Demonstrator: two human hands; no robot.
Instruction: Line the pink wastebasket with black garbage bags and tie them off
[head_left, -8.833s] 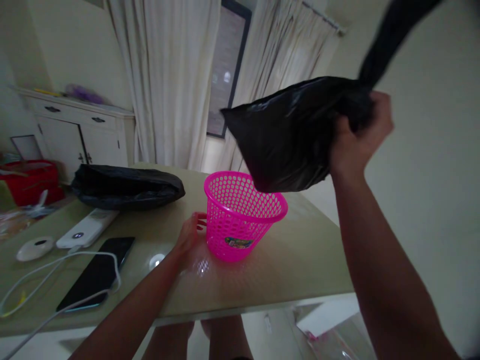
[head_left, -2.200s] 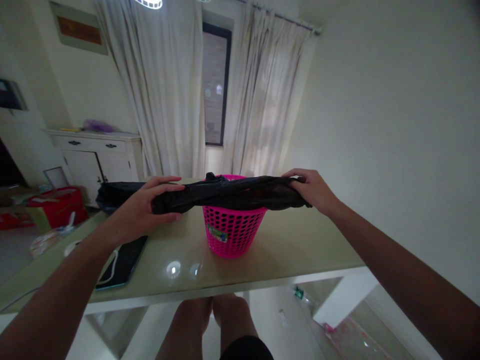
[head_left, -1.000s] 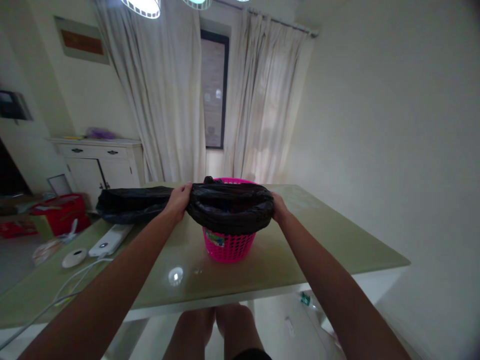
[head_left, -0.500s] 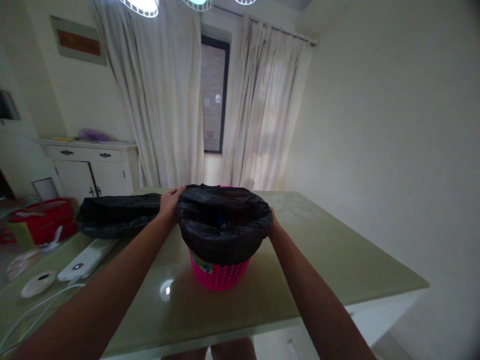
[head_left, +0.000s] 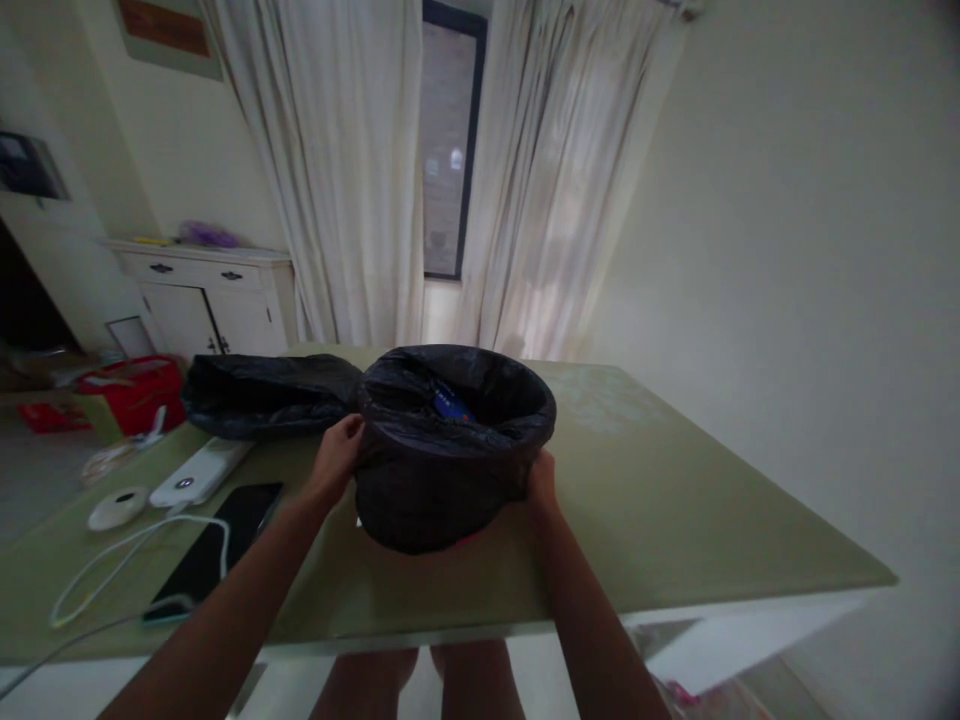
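So the main thing here is the glossy black plastic bag (head_left: 427, 500), open at the top with its edge turned outward, sitting right between the two hands. Its mouth is a wide oval, and the long axis runs pretty much hand to hand. The left hand (head_left: 336, 460) is pinching the bag's left side just under the rim. The right hand (head_left: 541, 482) looks closed on the right side, slightly lower, though its fingertips are tucked out of sight. Neither is really nearer, since both are touching it. A sliver of a bright pink container (head_left: 472, 539) peeks out under the bag's front hem, and a small blue printed item (head_left: 452, 405) shows inside the mouth, can't tell what. Left of the bag there's a second, flatter black plastic bag (head_left: 274, 392), and nearer the person on that side, a dark flat phone (head_left: 217, 550).
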